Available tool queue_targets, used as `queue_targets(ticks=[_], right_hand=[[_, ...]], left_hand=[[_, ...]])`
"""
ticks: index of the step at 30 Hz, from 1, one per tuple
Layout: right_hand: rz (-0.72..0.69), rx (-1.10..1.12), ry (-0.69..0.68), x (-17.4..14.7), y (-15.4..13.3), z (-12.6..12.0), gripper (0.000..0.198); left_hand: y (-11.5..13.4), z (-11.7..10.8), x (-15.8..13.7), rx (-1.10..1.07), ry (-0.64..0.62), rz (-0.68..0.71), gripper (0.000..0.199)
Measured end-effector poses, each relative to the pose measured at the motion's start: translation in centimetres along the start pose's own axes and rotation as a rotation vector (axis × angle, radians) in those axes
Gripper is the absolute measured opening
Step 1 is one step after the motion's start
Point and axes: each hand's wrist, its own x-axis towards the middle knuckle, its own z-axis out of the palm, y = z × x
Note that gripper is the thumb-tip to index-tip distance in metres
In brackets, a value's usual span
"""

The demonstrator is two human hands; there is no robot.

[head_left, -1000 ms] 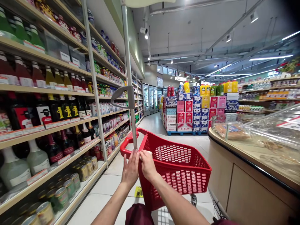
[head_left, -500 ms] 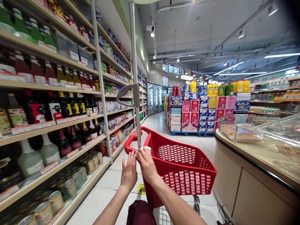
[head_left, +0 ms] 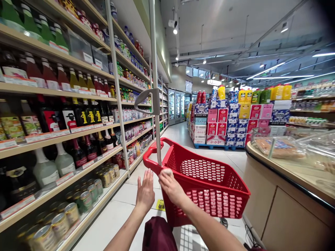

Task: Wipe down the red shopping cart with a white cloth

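A red shopping basket [head_left: 209, 205] on wheels, its sides full of holes, stands before me. A grey metal pole with a grey grip [head_left: 155, 99] rises from its near left corner. My right hand [head_left: 170, 184] has its fingers curled at the basket's near rim, around a small whitish cloth that is mostly hidden. Just left of it, my left hand [head_left: 146, 191] is held up with fingers straight and slightly apart, with nothing in it, close to the rim; whether it touches I cannot tell.
Shelves of bottles [head_left: 75, 153] and cans [head_left: 60, 223] line the left side. A counter [head_left: 272, 188] with packaged food stands close on the right. Stacked drink cartons [head_left: 217, 122] on a blue pallet lie ahead. A yellow floor label [head_left: 160, 205] shows below my hands.
My right hand has drawn its fingers in over the cloth and slid slightly right and down the rim. The left hand has come a little apart from it. The view has shifted slightly left.
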Motion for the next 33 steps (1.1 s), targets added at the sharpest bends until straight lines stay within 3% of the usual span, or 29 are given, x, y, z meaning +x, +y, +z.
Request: queue_targets(ticks=[4,10,17,22,28,33], right_hand=[[0.035,0.065,-0.049,-3.7,-0.9,0.7,0.033],[0.179,-0.005,0.171,-1.6,1.0,-1.9,0.039],[0.167,-0.108,0.169,-8.6,1.7,-1.6,0.038],[0.296,-0.117,0.193,-8.1,4.3,-4.3,0.048],[0.290,-0.129,0.132,-12.5,5.3,-4.4,0.045],[0.408,-0.177,0.198,-14.2,6.5,-5.5,0.047]], left_hand=[[1.0,0.1,-0.5,0.012,-0.021,0.085,0.070],[3.5,0.3,0.4,0.016,0.046,0.114,0.067],[6.1,1.8,0.4,-0.046,0.113,0.232,0.068],[9.1,1.8,0.9,-0.085,0.087,0.268,0.070],[11.8,1.6,1.6,-0.094,0.026,0.363,0.071],[14.0,1.6,2.5,-0.093,-0.011,0.388,0.070]])
